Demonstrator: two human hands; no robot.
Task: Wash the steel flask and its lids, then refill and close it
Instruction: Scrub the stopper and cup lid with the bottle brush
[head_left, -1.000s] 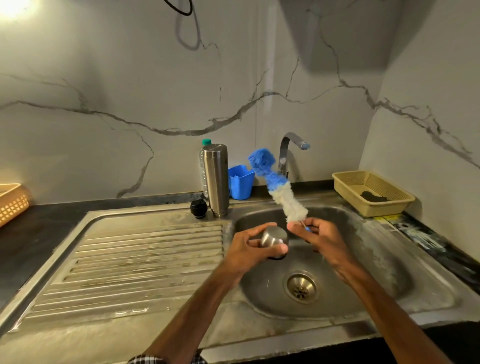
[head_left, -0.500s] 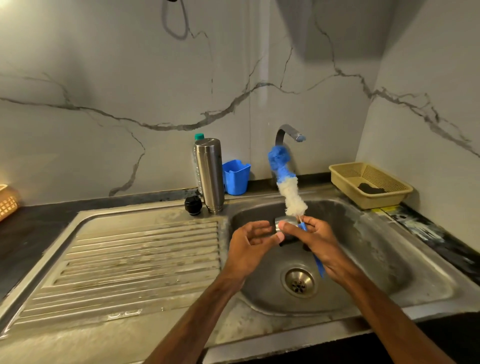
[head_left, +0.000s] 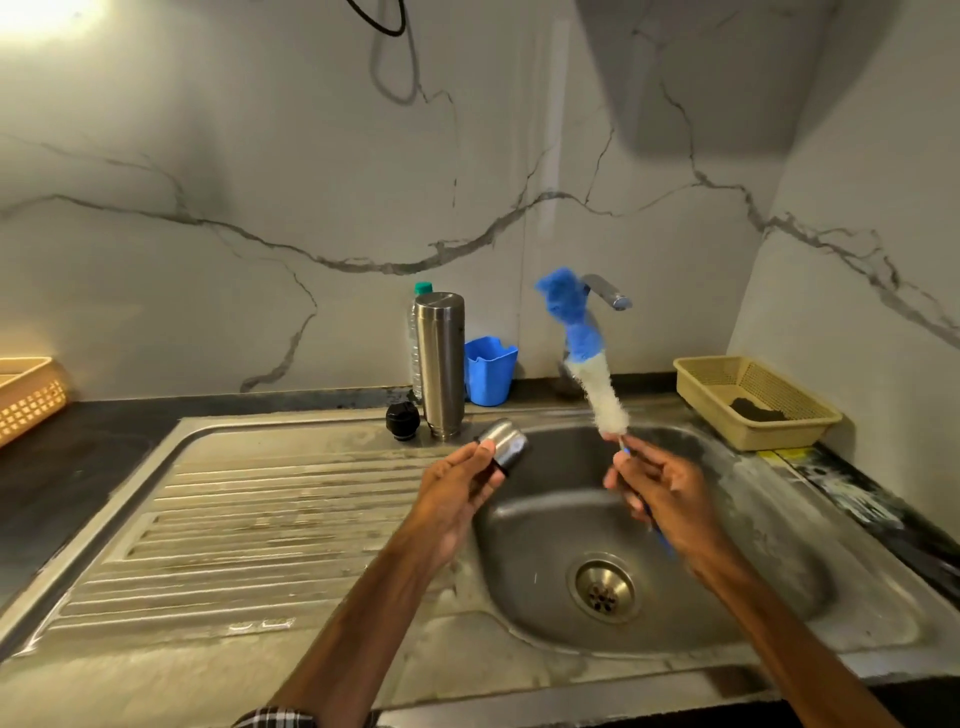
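The steel flask (head_left: 441, 361) stands upright at the back of the draining board, and its black inner lid (head_left: 402, 420) lies just left of it. My left hand (head_left: 457, 493) holds the steel cup lid (head_left: 503, 446) over the left rim of the sink basin (head_left: 561, 613). My right hand (head_left: 660, 486) grips the handle of a bottle brush (head_left: 592, 369) over the basin. The brush's white and blue bristles point up toward the tap (head_left: 605, 293). The lid and the brush are apart.
A blue plastic cup (head_left: 490, 370) stands behind the sink next to the flask, with a clear bottle behind the flask. A yellow basket (head_left: 753, 400) holding a dark scrubber sits at the right. Another basket (head_left: 28, 397) is at the far left. The ribbed draining board (head_left: 260, 519) lies left.
My hands have separated: the left hand carried the steel lid left toward the draining board. The brush came off the lid and stays in the right hand.
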